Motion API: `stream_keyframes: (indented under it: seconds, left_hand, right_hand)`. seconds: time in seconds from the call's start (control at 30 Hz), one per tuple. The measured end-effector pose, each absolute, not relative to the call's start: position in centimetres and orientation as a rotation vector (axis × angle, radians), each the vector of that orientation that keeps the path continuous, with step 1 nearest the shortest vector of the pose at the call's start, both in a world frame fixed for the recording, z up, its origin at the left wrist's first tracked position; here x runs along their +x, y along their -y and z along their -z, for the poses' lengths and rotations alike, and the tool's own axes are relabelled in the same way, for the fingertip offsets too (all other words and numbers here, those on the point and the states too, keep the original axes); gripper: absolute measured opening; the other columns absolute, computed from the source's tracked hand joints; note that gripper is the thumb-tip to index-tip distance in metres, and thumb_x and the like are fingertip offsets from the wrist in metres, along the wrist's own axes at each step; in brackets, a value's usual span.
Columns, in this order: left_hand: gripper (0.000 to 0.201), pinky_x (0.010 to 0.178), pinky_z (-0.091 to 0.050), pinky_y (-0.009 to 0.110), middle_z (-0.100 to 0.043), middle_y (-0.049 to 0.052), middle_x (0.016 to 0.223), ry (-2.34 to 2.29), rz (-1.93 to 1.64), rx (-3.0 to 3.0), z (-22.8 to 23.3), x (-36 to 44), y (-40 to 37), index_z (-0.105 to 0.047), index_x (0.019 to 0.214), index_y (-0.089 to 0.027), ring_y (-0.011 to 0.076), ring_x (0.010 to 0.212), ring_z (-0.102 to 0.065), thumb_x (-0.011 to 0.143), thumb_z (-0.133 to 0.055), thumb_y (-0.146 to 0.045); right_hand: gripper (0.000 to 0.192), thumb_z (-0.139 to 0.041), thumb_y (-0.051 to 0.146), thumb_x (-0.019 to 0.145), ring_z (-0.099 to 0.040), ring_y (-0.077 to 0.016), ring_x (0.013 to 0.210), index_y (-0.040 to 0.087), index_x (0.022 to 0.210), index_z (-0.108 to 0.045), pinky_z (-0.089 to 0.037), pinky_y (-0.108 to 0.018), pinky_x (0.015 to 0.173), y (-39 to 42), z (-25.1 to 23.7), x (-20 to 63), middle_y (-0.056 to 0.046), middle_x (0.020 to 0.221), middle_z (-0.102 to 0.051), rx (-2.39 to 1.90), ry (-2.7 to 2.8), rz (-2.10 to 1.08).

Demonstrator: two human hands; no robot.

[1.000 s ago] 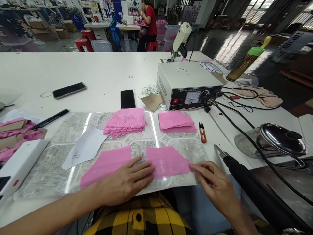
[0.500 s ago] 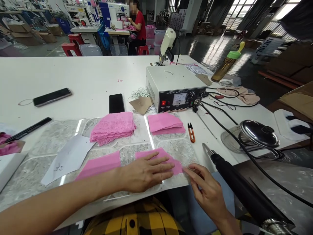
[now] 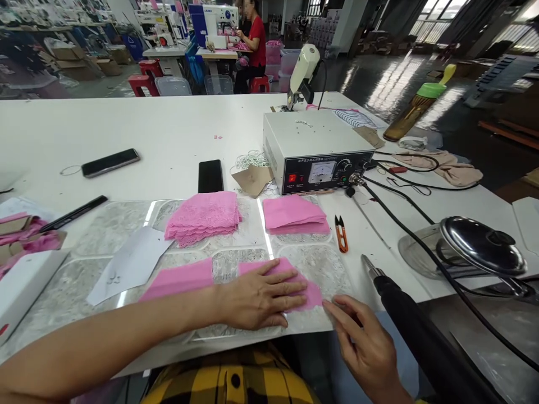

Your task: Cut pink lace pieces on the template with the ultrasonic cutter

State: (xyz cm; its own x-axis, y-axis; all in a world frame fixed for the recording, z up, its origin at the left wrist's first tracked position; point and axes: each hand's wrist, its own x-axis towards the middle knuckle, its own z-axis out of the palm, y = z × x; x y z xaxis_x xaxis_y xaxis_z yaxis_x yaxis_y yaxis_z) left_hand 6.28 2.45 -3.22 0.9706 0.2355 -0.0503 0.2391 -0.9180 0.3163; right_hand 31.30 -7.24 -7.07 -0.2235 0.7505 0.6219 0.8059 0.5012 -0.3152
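Left hand [image 3: 263, 297] lies flat, palm down, fingers spread, pinning a pink fabric piece [image 3: 309, 292] to the marbled mat [image 3: 105, 230] at the near table [image 3: 168, 129] edge. Not gripping, just pressing. Right hand [image 3: 364, 348] is open, fingertips at the piece's right corner, touching or just short of it; can't tell which.

Second pink piece [image 3: 179, 279] lies flat just left of the left hand, apart from the pinned one, with bare mat between.

Further out: lace stack [image 3: 204, 216] and plain pink stack [image 3: 295, 214] sit side by side behind the hands, both neat. Orange thread snips [image 3: 340, 233] right of the plain stack. Black handheld tool [image 3: 421, 331] lies beside the right hand, cabled toward the white control box [image 3: 315, 151]; nobody's holding it. White paper pattern [image 3: 130, 261] to the left, black phone [image 3: 210, 175] behind the lace.

Progress, my read: early in this cycle. Two pieces are laid out and one is being flattened and aligned. Nothing looks joined, the tool is untouched, and both stacks remain thick, so most of the batch is left.
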Motion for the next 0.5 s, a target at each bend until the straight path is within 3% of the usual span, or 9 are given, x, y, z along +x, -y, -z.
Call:
stream_keyframes:
  seconds: [0.23, 0.33, 0.5]
  left_hand:
    - [0.054, 0.121, -0.013, 0.051, -0.033, 0.006, 0.155, -0.360, -0.076, 2.811, 3.3, 6.3, -2.2, -0.039, 0.146, -0.019, 0.0254, 0.145, -0.027, 0.100, -0.037, -0.048]
    - [0.054, 0.121, -0.014, 0.051, -0.034, 0.006, 0.154, -0.360, -0.106, 2.840, 3.3, 6.3, -2.1, -0.040, 0.145, -0.019, 0.0250, 0.145, -0.028, 0.100, -0.037, -0.048]
    - [0.053, 0.121, -0.015, 0.049, -0.036, 0.006, 0.153, -0.369, -0.125, 2.891, 3.3, 6.4, -2.0, -0.042, 0.144, -0.020, 0.0243, 0.144, -0.030, 0.100, -0.038, -0.050]
  right_hand:
    - [0.026, -0.054, 0.009, 0.087, -0.066, -0.0147, 0.090, 0.021, 0.105, -0.069, -0.056, -0.024, 0.077, 7.9, 7.4, 31.5, -0.007, 0.100, -0.066, -1.361, 1.862, 0.041]
    - [0.014, -0.058, 0.022, 0.088, -0.067, -0.0158, 0.082, 0.018, 0.099, -0.066, -0.057, -0.025, 0.070, 8.4, 7.8, 31.5, -0.007, 0.093, -0.068, -1.528, 1.559, -0.052]
    - [0.030, -0.074, 0.039, 0.075, -0.064, -0.0177, 0.062, 0.017, 0.089, -0.059, -0.056, -0.030, 0.056, 8.8, 9.2, 32.4, -0.005, 0.077, -0.064, -1.654, 0.922, -0.253]
